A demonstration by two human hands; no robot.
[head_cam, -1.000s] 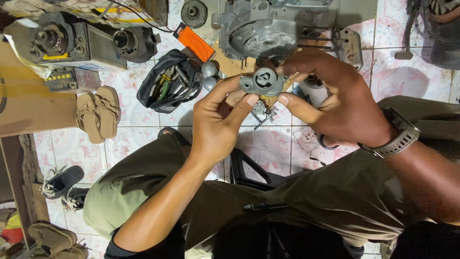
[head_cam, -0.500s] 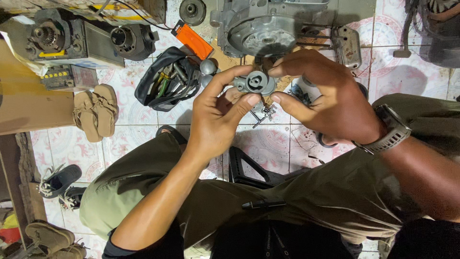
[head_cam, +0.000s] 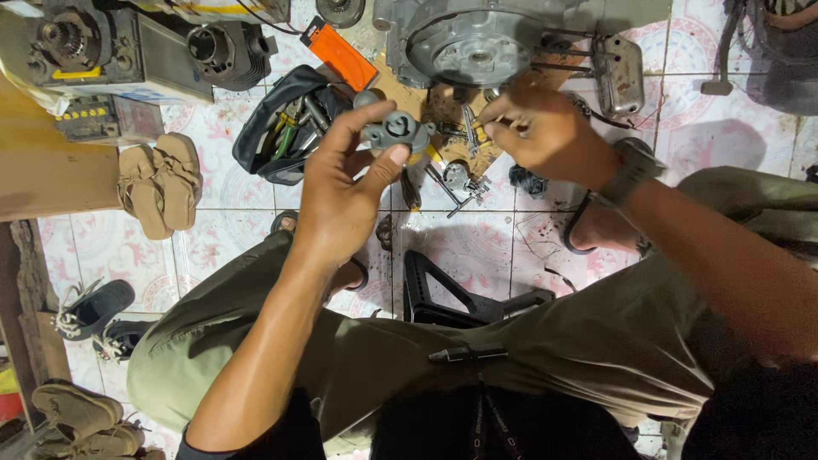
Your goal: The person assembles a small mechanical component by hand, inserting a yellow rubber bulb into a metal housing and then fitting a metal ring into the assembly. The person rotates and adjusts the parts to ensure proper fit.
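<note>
**Tiled floor crowded with engine parts and footwear**

The floor point(head_cam: 477, 247) is laid with white tiles bearing a faded pink floral pattern, and grime is seen along the joints. At the upper left of the frame an engine block point(head_cam: 128, 43) is set beside a brown cardboard sheet point(head_cam: 51, 170). A pair of tan sandals point(head_cam: 159, 183) is placed just below it. A large grey engine casing point(head_cam: 477, 38) is seen at the top centre. Dark shoes point(head_cam: 89, 308) and brown shoes point(head_cam: 81, 413) are found at the lower left. Even light is cast overall.

Whatever the right hand point(head_cam: 545, 132) pinches, hidden by its fingers; engine casing point(head_cam: 477, 38) cut off at top edge
</note>
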